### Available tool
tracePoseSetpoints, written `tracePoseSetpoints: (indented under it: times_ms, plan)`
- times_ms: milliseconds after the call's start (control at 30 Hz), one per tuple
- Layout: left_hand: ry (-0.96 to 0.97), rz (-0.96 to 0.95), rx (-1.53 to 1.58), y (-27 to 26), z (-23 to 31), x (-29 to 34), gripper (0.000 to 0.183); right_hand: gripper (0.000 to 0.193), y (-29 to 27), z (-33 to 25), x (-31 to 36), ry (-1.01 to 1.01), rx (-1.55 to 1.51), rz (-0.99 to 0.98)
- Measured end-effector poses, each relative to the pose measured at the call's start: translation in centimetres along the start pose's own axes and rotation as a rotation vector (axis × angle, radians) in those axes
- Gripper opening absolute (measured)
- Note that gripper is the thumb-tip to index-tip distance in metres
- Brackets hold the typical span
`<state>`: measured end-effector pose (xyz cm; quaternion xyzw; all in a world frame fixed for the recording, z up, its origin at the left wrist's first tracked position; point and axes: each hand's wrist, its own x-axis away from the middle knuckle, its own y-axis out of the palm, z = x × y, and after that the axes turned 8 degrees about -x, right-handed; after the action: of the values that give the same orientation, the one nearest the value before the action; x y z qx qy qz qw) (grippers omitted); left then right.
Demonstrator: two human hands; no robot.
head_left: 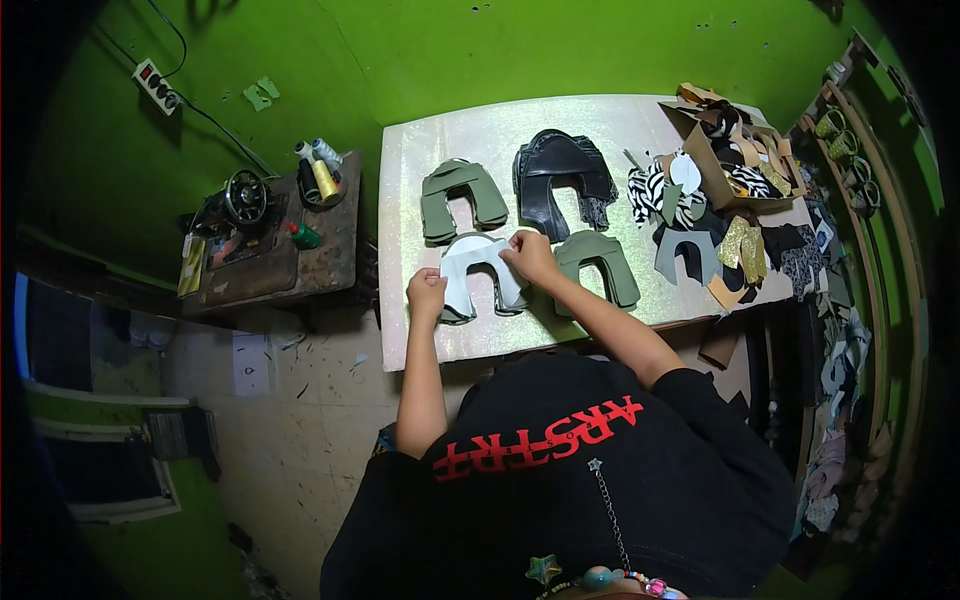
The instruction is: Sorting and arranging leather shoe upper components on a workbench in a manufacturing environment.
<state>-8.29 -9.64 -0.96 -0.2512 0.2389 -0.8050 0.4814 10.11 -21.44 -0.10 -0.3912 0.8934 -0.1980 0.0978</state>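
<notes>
A white U-shaped cut piece (457, 272), like a shoe upper, lies over a stack of similar pieces near the table's front edge. My left hand (427, 293) pinches its left edge. The fingers of my right hand (530, 258) are closed on its upper right part. Behind it sits an olive-green stack (437, 205) of U-shaped pieces. A taller black stack (540, 195) stands to the right of that one. Another olive-green stack (612, 262) lies just right of my right hand, partly behind my forearm.
An open cardboard box (725, 185) overflows with scraps at the table's right. Loose grey, gold and zebra-striped pieces (740, 250) surround it. At left, a sewing machine (240, 200) stands on a worn wooden table with thread cones (322, 172) and a green bottle (304, 236).
</notes>
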Motion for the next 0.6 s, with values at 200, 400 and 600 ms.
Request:
tracePoseSetpoints:
  times_ms: [200, 400, 600]
  plan:
    - [0.052, 0.126, -0.232, -0.2, 1.3, 1.1, 0.025, 0.029, -0.3, -0.8, 0.8, 0.053, 0.115, -0.022]
    - [0.223, 0.262, -0.264, 2.0, 6.7, 2.5, 0.031, 0.024, -3.4, -1.5, 1.9, -0.093, -0.011, 0.1]
    - [0.469, 0.224, -0.178, 7.3, 12.6, 4.2, 0.028, 0.015, -10.8, 0.7, 2.1, -0.133, -0.175, 0.311]
